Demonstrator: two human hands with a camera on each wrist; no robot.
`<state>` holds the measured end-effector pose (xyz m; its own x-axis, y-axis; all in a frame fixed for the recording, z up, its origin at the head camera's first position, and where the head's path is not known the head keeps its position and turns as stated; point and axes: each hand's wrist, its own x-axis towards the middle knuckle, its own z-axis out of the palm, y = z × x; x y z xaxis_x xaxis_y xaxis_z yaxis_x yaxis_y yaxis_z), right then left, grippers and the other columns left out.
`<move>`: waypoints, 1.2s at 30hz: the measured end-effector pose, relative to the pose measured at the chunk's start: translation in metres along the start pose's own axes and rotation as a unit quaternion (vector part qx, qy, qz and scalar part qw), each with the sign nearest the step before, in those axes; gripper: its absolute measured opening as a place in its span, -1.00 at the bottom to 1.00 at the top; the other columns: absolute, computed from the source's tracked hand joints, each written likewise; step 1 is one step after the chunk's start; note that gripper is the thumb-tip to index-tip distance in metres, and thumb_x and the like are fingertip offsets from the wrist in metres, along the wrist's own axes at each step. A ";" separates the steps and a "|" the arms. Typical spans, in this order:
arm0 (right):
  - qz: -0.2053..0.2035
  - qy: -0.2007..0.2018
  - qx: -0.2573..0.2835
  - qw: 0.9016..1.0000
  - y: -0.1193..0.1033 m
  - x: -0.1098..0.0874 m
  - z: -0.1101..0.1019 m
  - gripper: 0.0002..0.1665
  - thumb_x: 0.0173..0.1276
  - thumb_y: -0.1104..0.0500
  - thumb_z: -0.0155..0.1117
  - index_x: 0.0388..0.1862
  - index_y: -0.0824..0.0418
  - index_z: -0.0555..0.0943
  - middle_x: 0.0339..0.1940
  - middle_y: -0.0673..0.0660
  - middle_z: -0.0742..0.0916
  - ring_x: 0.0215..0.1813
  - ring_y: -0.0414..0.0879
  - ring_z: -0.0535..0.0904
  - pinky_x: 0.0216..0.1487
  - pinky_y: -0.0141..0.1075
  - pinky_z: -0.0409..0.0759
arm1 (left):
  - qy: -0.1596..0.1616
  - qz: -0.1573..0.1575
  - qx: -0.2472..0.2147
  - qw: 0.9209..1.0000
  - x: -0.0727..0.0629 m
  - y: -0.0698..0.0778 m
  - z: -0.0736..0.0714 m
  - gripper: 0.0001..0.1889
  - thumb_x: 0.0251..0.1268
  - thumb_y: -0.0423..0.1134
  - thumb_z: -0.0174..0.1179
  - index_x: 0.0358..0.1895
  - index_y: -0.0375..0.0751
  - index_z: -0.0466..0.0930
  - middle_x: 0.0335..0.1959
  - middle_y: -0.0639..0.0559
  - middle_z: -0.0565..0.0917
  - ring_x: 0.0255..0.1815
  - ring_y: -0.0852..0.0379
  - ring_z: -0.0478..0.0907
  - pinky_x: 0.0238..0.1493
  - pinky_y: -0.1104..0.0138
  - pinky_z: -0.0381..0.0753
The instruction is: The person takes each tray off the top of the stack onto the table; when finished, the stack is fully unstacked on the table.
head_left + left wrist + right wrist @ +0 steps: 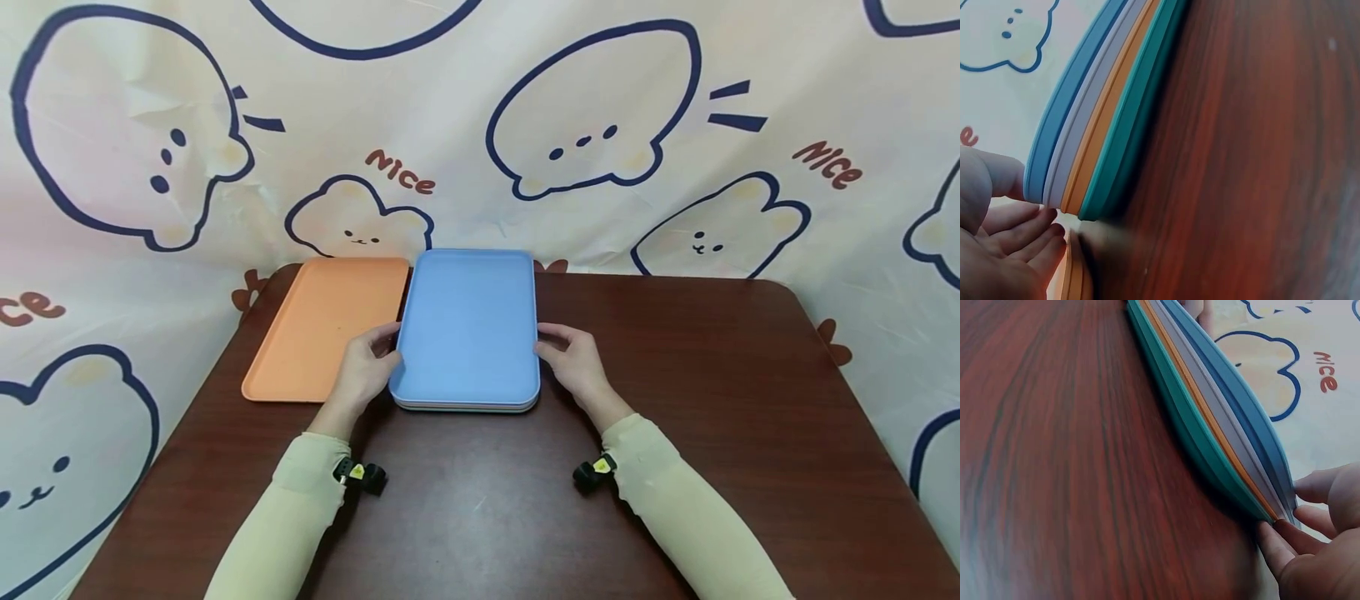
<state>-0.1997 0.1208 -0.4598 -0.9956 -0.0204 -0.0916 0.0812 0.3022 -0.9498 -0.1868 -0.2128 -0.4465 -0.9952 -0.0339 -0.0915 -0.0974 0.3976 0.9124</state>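
Observation:
A stack of rectangular trays stands on the brown table, topped by a blue tray [468, 329]. Under it, a lavender tray [1080, 137], an orange tray [1102, 125] and a green tray [1124, 140] show as layered edges. My left hand [363, 367] touches the stack's left side, thumb at the blue rim and fingers extended beside the edges. On the opposite side, my right hand [577, 362] has its thumb at the blue edge and its other fingertips spread down the layers to the green one. Left of the stack lies a separate orange tray [330, 325], partly covered by my left hand.
The dark wood table [697, 417] extends to the right and in front of the stack. A cartoon-printed cloth [585, 225] hangs right behind the table's far edge and along its sides. Each sleeved wrist wears a small black camera [367, 477].

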 end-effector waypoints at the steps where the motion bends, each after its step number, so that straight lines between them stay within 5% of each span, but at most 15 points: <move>1: 0.000 -0.001 0.005 1.000 0.000 0.001 0.003 -0.53 0.55 0.30 0.33 0.39 0.29 0.67 0.41 0.30 0.71 0.35 0.06 0.67 0.25 -0.24 0.70 | 0.003 -0.001 0.000 1.000 0.000 -0.001 -0.002 -0.40 0.48 -0.47 0.04 0.57 -0.43 0.39 0.60 -0.38 0.42 0.69 -0.26 0.32 0.70 -0.03 0.32; 10: -0.006 0.010 0.043 0.999 -0.004 0.001 0.026 -0.53 0.51 0.34 0.34 0.37 0.35 0.68 0.29 0.38 0.75 0.19 -0.02 0.75 0.07 -0.45 0.67 | 0.010 -0.025 -0.007 1.000 0.001 -0.008 -0.016 -0.39 0.53 -0.40 -0.01 0.62 -0.37 0.35 0.56 -0.37 0.49 0.59 -0.19 0.44 0.53 0.00 0.52; 16: -0.004 0.018 0.044 0.999 -0.005 0.001 0.033 -0.53 0.51 0.32 0.36 0.37 0.33 0.68 0.27 0.36 0.77 0.20 0.00 0.75 0.06 -0.45 0.66 | 0.001 -0.036 -0.012 0.999 0.001 -0.011 -0.020 -0.39 0.59 -0.37 0.00 0.65 -0.36 0.30 0.62 -0.35 0.41 0.67 -0.19 0.35 0.66 -0.03 0.38; 28: -0.039 0.055 -0.034 0.997 -0.017 0.000 0.036 -0.54 0.38 0.33 0.28 0.24 0.43 0.71 0.22 0.39 0.71 0.13 0.20 0.79 0.14 -0.11 0.77 | 0.004 -0.079 -0.041 0.996 0.005 -0.018 -0.020 -0.44 0.73 -0.17 -0.05 0.66 -0.22 0.34 0.63 -0.29 0.42 0.63 -0.18 0.38 0.63 -0.04 0.44; 36: -0.013 0.068 0.016 0.997 -0.022 -0.003 0.033 -0.50 0.40 0.32 0.24 0.30 0.38 0.69 0.11 0.38 0.80 0.12 0.14 0.76 -0.01 -0.34 0.70 | 0.005 -0.062 -0.054 0.997 0.006 -0.018 -0.017 -0.47 0.72 -0.24 -0.03 0.62 -0.28 0.38 0.61 -0.29 0.44 0.65 -0.16 0.36 0.67 0.00 0.37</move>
<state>-0.1973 0.0826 -0.4484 -0.9944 0.1022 -0.0273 0.0544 0.2725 -0.9606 -0.1908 -0.2362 -0.4568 -0.9752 -0.0872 -0.2032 -0.2200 0.2880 0.9320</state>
